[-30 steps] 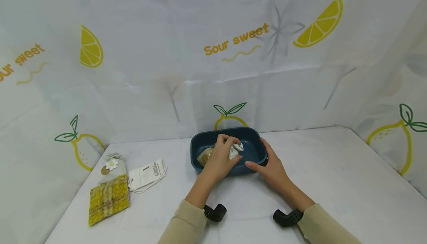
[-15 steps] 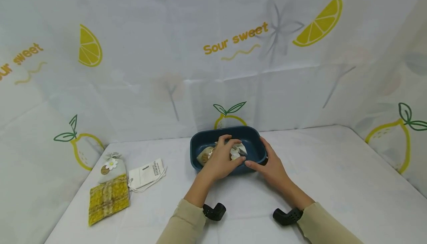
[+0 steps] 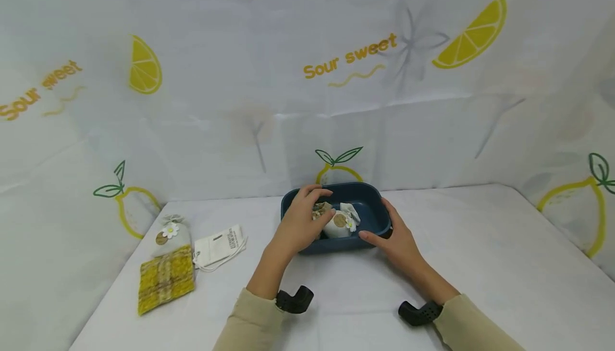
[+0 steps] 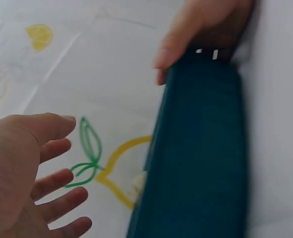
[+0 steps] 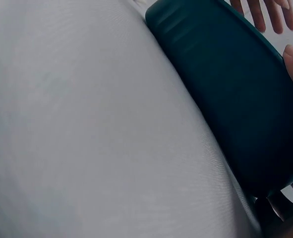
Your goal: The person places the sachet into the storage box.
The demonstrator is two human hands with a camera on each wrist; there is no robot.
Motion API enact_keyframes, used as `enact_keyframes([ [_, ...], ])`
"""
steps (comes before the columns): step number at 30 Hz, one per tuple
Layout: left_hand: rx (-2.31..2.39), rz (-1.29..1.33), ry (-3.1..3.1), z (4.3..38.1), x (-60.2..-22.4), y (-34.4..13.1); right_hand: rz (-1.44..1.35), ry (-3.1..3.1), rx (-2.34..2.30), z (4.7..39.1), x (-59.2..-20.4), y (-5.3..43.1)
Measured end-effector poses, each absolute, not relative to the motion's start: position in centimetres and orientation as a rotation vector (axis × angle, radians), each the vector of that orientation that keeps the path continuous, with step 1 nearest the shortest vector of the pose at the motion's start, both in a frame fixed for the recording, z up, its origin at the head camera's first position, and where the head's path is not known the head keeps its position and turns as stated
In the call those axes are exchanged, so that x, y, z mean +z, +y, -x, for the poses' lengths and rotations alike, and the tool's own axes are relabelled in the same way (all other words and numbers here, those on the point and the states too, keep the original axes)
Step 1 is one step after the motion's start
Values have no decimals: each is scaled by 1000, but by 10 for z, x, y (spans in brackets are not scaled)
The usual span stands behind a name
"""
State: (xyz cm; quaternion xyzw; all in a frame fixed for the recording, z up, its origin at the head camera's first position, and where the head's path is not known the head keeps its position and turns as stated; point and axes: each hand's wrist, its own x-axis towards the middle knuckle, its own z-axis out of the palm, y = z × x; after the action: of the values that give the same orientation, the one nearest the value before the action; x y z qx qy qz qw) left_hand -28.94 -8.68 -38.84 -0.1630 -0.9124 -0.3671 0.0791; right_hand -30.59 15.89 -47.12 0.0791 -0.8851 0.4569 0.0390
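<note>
A dark blue basin stands at the back middle of the white table in the head view. Inside lies a small white sachet with a wooden disc and a daisy, its gathered top toward the back right. A beige sachet beside it is partly hidden by my left hand. That hand hovers over the basin's left part, fingers loosely bent and holding nothing; in the left wrist view its fingers are spread apart. My right hand grips the basin's right end, thumb at the front rim and fingers round the side.
On the table's left lie a pale grey sachet with a daisy, a yellow plaid pouch overlapping its lower end, and a white printed drawstring pouch. A white curtain with lemon prints hangs behind the table.
My left hand has let go of the white sachet and drawn back to the left, leaving it in the basin. The right hand keeps its grip. The head view has shifted slightly.
</note>
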Motion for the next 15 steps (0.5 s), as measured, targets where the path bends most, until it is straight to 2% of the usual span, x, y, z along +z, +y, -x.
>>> enact_keyframes([
  [8,-1024,399,-2707,272,-370,-118,-241,-2723,1398,305,-468,162],
  [15,-928,154,-2733,260,-374,-159,-273,-2726,1404,307,-469,161],
])
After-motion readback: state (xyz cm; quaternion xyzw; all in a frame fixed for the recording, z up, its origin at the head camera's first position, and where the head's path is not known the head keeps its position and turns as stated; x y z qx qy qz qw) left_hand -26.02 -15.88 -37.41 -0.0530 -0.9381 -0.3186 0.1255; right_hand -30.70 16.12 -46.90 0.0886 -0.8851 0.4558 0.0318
